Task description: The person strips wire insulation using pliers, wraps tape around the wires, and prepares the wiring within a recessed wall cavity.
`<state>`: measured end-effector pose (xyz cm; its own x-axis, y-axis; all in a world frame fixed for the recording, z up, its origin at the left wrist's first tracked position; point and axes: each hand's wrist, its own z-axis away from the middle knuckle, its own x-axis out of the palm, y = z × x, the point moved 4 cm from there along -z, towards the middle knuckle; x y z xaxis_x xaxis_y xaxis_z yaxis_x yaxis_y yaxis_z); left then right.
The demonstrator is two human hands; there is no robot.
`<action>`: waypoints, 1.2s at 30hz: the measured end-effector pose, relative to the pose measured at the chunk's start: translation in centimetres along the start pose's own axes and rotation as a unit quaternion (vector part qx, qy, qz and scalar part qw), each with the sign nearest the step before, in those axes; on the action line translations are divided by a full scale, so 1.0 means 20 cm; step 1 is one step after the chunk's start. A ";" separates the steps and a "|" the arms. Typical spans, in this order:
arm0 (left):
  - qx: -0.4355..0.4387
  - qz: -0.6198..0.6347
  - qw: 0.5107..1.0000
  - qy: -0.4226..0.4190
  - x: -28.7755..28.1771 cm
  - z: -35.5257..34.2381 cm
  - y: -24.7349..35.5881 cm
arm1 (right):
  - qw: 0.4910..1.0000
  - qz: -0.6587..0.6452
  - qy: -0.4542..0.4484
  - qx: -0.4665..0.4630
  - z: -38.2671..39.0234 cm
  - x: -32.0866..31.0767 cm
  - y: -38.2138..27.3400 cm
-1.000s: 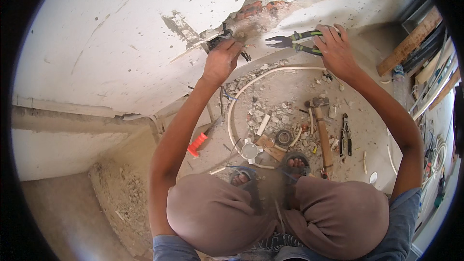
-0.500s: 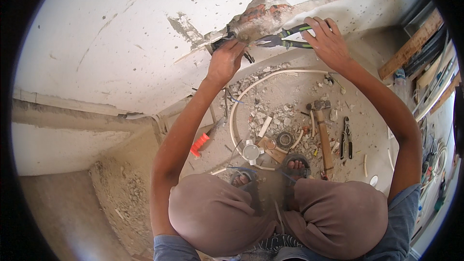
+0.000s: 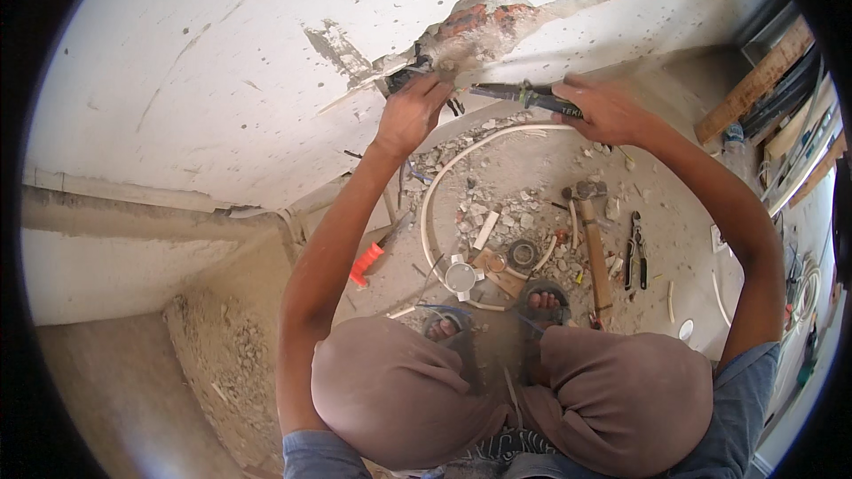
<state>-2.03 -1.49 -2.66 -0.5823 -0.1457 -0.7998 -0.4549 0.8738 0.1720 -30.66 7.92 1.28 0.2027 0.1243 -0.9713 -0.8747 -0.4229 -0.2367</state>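
My left hand point(image 3: 412, 113) is closed in a pinch at the broken lower part of the wall, on dark wires point(image 3: 456, 107) whose ends stick out beside the fingers. A black piece point(image 3: 401, 80), partly hidden by this hand, sits in the wall's hollow. To the right, my right hand point(image 3: 608, 111) is wrapped round the dark handles of combination pliers point(image 3: 525, 96). The pliers lie nearly level and edge-on, their jaws pointing left toward my left fingertips. Whether the jaws touch the wires cannot be made out.
On the floor lie a pale conduit loop point(image 3: 429, 204), rubble point(image 3: 515, 204), a hammer point(image 3: 593, 253), other pliers point(image 3: 635, 253), an orange-handled tool point(image 3: 366, 263), a tape roll point(image 3: 523, 255) and a round white junction box point(image 3: 461, 278). Timber point(image 3: 754, 80) leans at the right.
My right hand has come down slightly and closed round the pliers' handles, which were spread apart. The pliers have rolled edge-on. My left hand stays nearly in place.
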 end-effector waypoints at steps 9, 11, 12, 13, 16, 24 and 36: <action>0.048 -0.019 0.999 -0.018 0.01 0.02 -0.01 | 0.650 -0.669 -0.300 0.201 0.12 0.21 -0.03; 0.040 -0.010 0.999 -0.010 0.00 0.01 0.00 | 0.762 -0.569 -0.249 0.181 0.08 0.16 -0.05; 0.036 -0.006 0.999 -0.006 -0.01 0.02 0.00 | 0.811 -0.514 -0.221 0.170 0.07 0.14 -0.05; 0.032 -0.002 0.999 -0.001 -0.02 0.02 0.00 | 0.911 -0.379 -0.128 0.098 0.04 0.12 -0.02; 0.014 0.036 0.999 0.025 -0.02 -0.02 0.04 | 0.993 -0.113 -0.005 0.016 -0.02 0.03 0.03; -0.060 0.045 0.997 0.020 -0.02 -0.05 0.05 | 0.930 0.321 0.139 -0.112 -0.07 -0.16 0.02; 0.032 -0.058 0.998 0.002 0.01 0.02 0.02 | 0.995 -0.080 -0.001 0.050 0.02 0.12 0.07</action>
<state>-1.94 -0.98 -2.94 -0.5312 -0.2504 -0.8094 -0.4754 0.8789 0.0401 -31.61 7.91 -1.48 0.3427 0.1859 -0.9209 -0.8708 -0.3051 -0.3856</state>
